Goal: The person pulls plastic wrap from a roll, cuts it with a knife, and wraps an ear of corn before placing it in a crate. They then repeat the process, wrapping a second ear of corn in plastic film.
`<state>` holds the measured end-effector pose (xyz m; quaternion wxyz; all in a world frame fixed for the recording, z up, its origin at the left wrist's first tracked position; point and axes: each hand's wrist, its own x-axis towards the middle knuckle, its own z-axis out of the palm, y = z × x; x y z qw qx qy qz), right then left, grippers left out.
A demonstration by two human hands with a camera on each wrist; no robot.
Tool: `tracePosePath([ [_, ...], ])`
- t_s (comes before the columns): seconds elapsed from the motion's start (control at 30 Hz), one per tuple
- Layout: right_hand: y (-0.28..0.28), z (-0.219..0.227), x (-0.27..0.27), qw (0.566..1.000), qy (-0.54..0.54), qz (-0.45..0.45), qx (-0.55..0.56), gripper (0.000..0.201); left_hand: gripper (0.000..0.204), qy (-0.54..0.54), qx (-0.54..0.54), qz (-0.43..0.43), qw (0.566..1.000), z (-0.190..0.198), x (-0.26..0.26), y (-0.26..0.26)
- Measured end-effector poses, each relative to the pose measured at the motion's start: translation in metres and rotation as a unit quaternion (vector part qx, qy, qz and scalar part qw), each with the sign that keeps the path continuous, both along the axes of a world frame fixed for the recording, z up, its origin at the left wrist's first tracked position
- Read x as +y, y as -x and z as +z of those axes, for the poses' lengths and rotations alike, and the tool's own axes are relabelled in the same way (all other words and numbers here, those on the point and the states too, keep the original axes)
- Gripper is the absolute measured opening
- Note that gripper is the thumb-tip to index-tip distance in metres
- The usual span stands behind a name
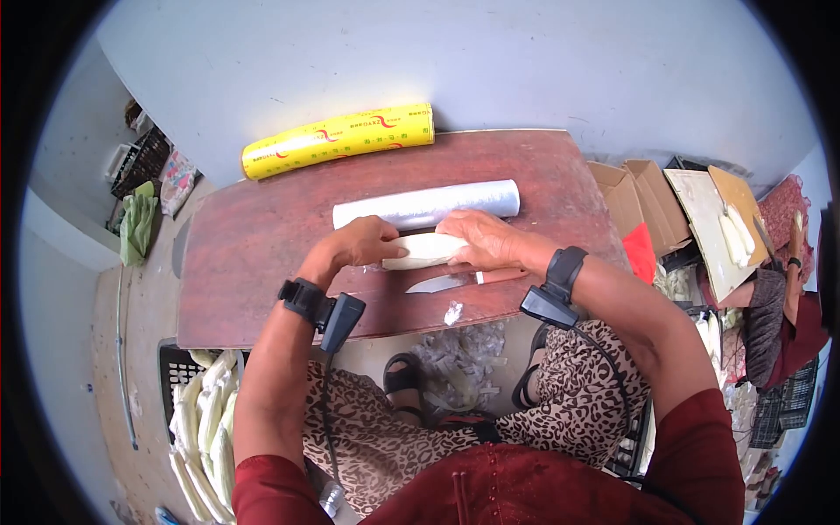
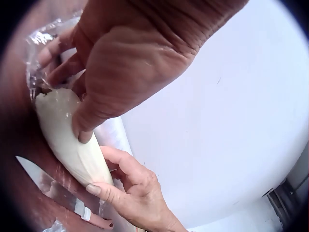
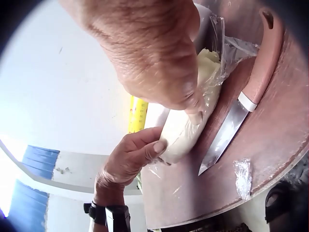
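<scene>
A thick, pale cream vegetable stalk (image 1: 423, 250) with cling film about it lies across the front of the brown table, between both hands. My left hand (image 1: 362, 241) holds its left end, the thumb (image 2: 86, 137) pressed along its side and the other fingers at the loose film (image 2: 35, 63). At the right end my right hand (image 1: 483, 240) grips it with thumb and fingers. Clear film bunches out past the cut end (image 3: 209, 56) in the right wrist view. Just behind lies a roll of clear film (image 1: 429, 203). A knife (image 1: 446, 282) with a reddish-brown handle rests in front.
A yellow printed roll (image 1: 341, 140) lies at the table's back edge by the wall. A film scrap (image 1: 452, 313) sits near the front edge. Below left, a black crate (image 1: 173, 367) holds several pale stalks. Cardboard boxes (image 1: 652, 206) and another person's arm (image 1: 792, 262) are at right.
</scene>
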<state>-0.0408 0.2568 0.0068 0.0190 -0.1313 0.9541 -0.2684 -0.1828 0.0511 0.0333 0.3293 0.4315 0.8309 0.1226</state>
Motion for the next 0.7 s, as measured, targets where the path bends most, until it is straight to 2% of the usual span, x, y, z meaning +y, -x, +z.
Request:
tracePosePath([
  [0.13, 0.000, -0.001, 0.002, 1.000, 0.001, 0.010, 0.005, 0.037, 0.028, -0.014, -0.009, 0.050, 0.999, -0.014, -0.045, 0.027],
  [0.2, 0.001, -0.003, 0.003, 1.000, 0.009, 0.014, 0.014, 0.035, 0.027, 0.012, 0.085, 0.067, 0.994, -0.022, -0.066, 0.045],
  [0.23, 0.002, -0.002, 0.003, 1.000, 0.013, 0.015, 0.018, 0.034, 0.027, 0.024, 0.132, 0.074, 0.988, -0.014, -0.067, 0.042],
  [0.33, 0.001, 0.002, 0.002, 1.000, 0.007, 0.013, 0.005, 0.031, 0.023, 0.061, 0.348, 0.172, 0.920, 0.006, -0.067, 0.015],
  [0.43, 0.002, 0.004, 0.001, 1.000, 0.001, 0.011, -0.003, 0.029, 0.022, -0.141, 0.350, 0.147, 0.914, 0.023, -0.039, -0.013],
  [0.5, 0.002, 0.007, 0.000, 1.000, 0.000, 0.006, -0.014, 0.028, 0.016, -0.266, 0.295, 0.084, 0.914, 0.023, -0.018, -0.035],
  [0.53, 0.001, 0.008, 0.000, 1.000, -0.001, 0.003, -0.019, 0.028, 0.020, -0.289, 0.272, 0.042, 0.917, 0.023, -0.011, -0.048],
  [0.6, 0.002, 0.004, 0.002, 1.000, 0.009, 0.000, -0.010, 0.028, 0.040, -0.249, 0.254, -0.048, 0.934, 0.012, 0.003, -0.059],
  [0.7, 0.001, 0.007, 0.002, 1.000, 0.009, 0.007, -0.002, 0.027, 0.054, -0.203, 0.263, -0.060, 0.941, -0.016, 0.014, -0.069],
])
